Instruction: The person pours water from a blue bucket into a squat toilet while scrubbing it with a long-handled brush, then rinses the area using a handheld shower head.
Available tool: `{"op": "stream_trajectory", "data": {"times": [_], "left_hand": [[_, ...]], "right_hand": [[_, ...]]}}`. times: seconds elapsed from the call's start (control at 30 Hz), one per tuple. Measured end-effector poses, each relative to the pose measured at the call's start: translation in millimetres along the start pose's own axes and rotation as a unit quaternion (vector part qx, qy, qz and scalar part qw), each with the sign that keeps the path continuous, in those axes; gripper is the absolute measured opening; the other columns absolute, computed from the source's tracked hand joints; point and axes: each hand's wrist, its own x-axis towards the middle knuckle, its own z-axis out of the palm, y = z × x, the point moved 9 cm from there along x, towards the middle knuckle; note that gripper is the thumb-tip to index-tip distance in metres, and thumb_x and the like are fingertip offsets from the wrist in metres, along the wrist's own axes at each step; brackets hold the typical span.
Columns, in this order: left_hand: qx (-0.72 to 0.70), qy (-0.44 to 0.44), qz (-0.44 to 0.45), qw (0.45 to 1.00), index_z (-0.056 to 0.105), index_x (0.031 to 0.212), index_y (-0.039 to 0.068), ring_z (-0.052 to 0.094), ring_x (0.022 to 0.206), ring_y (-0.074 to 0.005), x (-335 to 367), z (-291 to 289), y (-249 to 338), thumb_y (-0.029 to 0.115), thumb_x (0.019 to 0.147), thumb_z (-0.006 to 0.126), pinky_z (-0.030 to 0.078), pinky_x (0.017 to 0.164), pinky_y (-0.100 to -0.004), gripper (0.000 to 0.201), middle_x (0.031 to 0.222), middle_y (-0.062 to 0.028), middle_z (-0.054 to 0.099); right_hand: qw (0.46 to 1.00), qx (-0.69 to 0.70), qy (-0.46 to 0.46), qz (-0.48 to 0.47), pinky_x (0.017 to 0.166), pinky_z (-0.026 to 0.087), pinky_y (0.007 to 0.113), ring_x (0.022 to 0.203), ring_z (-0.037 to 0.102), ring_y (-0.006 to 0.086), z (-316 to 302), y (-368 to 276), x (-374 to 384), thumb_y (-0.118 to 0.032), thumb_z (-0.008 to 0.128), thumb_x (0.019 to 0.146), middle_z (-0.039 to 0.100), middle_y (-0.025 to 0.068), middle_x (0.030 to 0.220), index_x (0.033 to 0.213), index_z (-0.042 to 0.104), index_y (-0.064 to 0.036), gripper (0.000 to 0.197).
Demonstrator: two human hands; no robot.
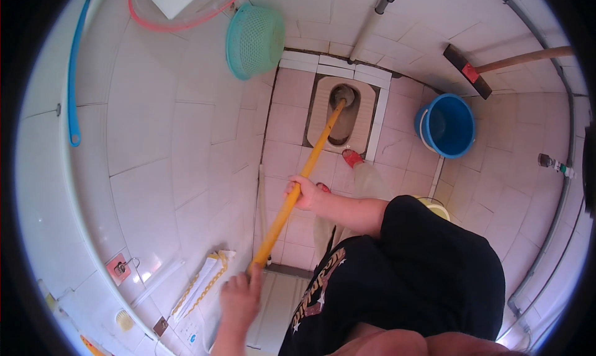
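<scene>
My right hand grips the middle of a long yellow pole. My left hand holds the pole's near end, low in the view. The pole slants up and away to a dark round head, which rests in the far end of a beige squat toilet pan set in the tiled floor. My foot in a red slipper stands at the pan's near right corner. My black shirt fills the lower right.
A blue bucket stands right of the pan, and a pale yellow container shows beside my arm. A wooden-handled broom leans at the right wall. A teal basket and a blue hose hang on the left tiled wall.
</scene>
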Motion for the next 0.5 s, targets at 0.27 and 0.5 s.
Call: {"op": "stream_trajectory", "data": {"times": [0.27,0.5], "left_hand": [[-0.27,0.29,0.008,0.918,0.056,0.093,0.004,0.056,0.081,-0.0275,78.9,-66.2,27.4,0.005,0.066,0.061,0.047,0.063,-0.0348,0.028,0.096,-0.0114,0.056],[-0.394,0.267,0.048,0.878,0.058,0.089,0.006,0.057,0.08,-0.0269,154.7,-60.0,100.2,0.006,0.064,0.066,0.048,0.068,-0.0335,0.026,0.088,-0.0094,0.059]], "right_hand": [[0.993,0.112,0.041,-0.017,0.052,0.043,0.041,0.053,0.047,0.0245,-49.7,-64.7,32.5,-0.01,0.051,0.076,0.045,0.0065,0.057,0.066,0.042,-0.0071,0.014],[0.965,-0.207,0.132,-0.091,0.046,0.044,0.04,0.047,0.048,0.0258,-72.5,-189.6,22.7,-0.012,0.051,0.076,0.048,0.009,0.054,0.068,0.045,-0.0056,0.012]]}}
